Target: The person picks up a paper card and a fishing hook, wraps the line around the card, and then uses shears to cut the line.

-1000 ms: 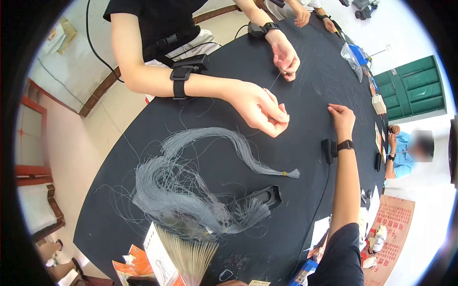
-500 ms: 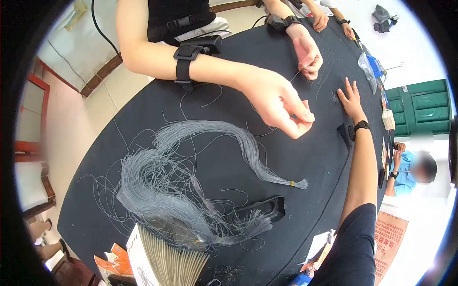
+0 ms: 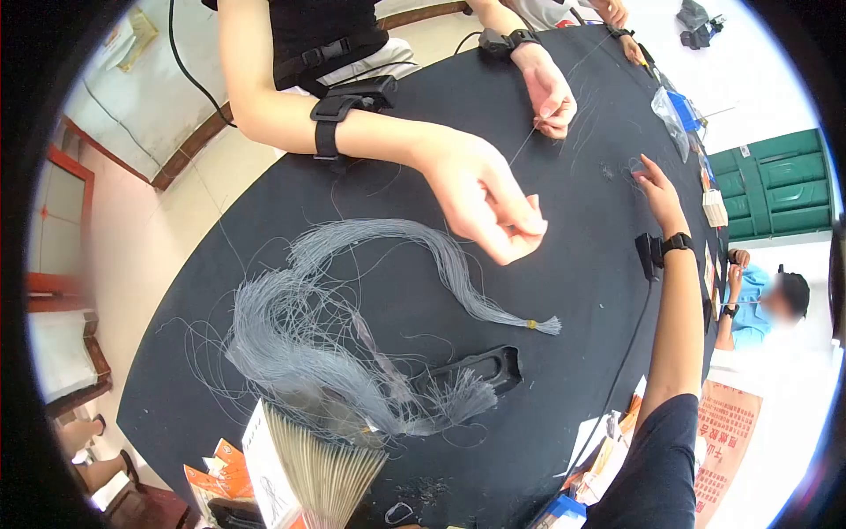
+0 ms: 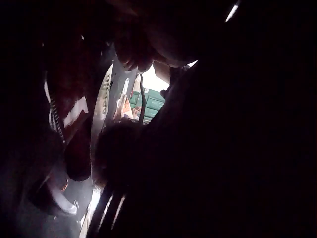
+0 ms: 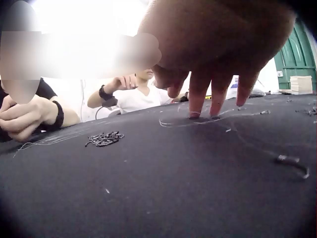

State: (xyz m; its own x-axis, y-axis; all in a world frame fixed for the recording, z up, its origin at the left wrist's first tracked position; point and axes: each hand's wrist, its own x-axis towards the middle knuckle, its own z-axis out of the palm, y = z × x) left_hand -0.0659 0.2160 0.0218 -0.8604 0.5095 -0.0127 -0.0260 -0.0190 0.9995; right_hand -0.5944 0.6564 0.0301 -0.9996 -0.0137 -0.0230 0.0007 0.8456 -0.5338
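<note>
My right hand (image 3: 659,196) reaches over the black tabletop at the right of the head view. In the right wrist view its fingers (image 5: 202,91) point down, fairly straight, with tips at the table beside thin loose strands (image 5: 171,123). A small heap of dark, knotted thread bits (image 5: 105,139) lies left of them. The left wrist view is very dark; only dim fingers (image 4: 133,54) of my left hand show, and what they hold I cannot tell. A long bundle of grey filament (image 3: 295,339) lies across the table, one end bound by a yellow tie (image 3: 532,324).
Across the table another person's hands (image 3: 485,198) stretch a thread. A black tray (image 3: 498,366) sits by the filament. In front are a fanned stack of thin beige strips (image 3: 326,467) and orange packets (image 3: 216,476). A cable (image 3: 630,353) runs along my right arm.
My right hand moved farther across the table; its fingers spread, then drew closer together near the loose strands. The head view shifted. The other person's hands still stretch the thread.
</note>
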